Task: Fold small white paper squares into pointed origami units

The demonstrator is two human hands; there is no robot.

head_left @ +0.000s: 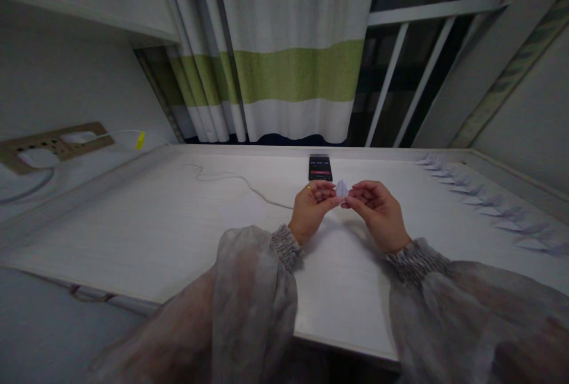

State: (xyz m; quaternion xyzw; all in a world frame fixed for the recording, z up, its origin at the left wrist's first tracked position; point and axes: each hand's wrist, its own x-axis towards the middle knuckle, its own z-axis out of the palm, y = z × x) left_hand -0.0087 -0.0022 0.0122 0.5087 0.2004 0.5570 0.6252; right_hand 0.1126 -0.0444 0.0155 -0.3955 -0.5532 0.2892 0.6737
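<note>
My left hand (312,206) and my right hand (377,209) meet above the middle of the white desk (178,224). Both pinch a small folded piece of white paper (341,188) between their fingertips. There is a ring on a finger of my left hand. Loose grey sleeves cover both forearms. A dark phone (320,168) with a lit screen lies flat on the desk just behind the paper.
A row of several small folded paper figures (484,200) lines the desk's right side. A white cable (235,179) runs across the desk from the left. A power strip (53,144) sits on the left wall. A striped curtain (293,70) hangs behind.
</note>
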